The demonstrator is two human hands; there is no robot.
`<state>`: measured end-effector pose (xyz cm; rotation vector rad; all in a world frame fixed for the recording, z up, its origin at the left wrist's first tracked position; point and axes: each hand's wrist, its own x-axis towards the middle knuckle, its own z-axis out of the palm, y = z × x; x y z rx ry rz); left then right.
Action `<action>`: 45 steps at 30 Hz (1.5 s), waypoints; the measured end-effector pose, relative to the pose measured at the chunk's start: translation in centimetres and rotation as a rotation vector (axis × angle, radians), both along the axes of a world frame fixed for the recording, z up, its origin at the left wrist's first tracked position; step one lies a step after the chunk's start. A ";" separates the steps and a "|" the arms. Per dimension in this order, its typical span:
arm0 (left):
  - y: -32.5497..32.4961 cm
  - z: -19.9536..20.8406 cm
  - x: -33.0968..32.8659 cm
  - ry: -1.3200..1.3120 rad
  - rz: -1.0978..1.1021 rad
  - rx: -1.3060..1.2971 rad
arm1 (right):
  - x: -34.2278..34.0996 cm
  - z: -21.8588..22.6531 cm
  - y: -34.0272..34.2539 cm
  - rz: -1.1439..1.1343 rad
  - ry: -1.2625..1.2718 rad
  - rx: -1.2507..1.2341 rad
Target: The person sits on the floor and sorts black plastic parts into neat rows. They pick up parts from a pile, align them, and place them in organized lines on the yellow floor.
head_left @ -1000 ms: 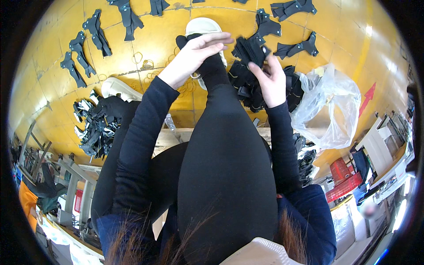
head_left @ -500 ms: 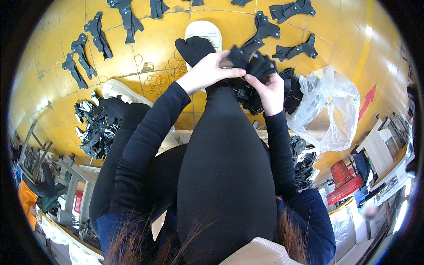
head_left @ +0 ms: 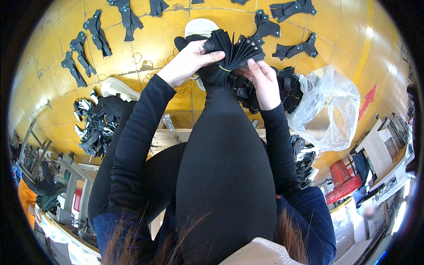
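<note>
Bundle of thin black fabric strips [head_left: 236,53], fanned wide at the upper end, gathered at the waist by a narrow yellow band [head_left: 224,68]; located between the two hands, over the person's black-clad lower leg; whether it touches the leg cannot be told.

Left hand [head_left: 186,62]: bare, thumb and fingers clamped on the bundle's left side.

Right hand [head_left: 264,83]: bare, thumb and fingers together on the bundle's right edge.

Heap of black fabric pieces [head_left: 289,90]: on the floor, just beside the right hand.

Bag of crumpled clear plastic [head_left: 324,126]: right of that heap.

Rubber bands, thin, yellow [head_left: 185,90]: loose on the yellow tiled floor [head_left: 48,79], near the left hand.

Slippers, white, two: one ahead [head_left: 199,27], one to the left [head_left: 118,89].

Cut pieces, dark grey, flat [head_left: 97,35]: set apart in an arc beyond the hands.
</note>
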<state>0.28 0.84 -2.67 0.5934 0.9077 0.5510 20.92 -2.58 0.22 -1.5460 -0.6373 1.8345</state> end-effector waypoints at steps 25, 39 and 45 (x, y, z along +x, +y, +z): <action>-0.4 -1.6 -3.4 1.294 -0.467 0.571 | 3.6 -7.3 -5.6 -0.071 -0.204 0.107; -0.2 3.5 3.0 0.085 -0.010 0.333 | 1.2 1.0 -0.8 -0.211 0.148 0.265; -0.5 3.4 2.1 -0.057 0.058 0.240 | 0.7 1.8 -0.8 -0.346 0.358 0.174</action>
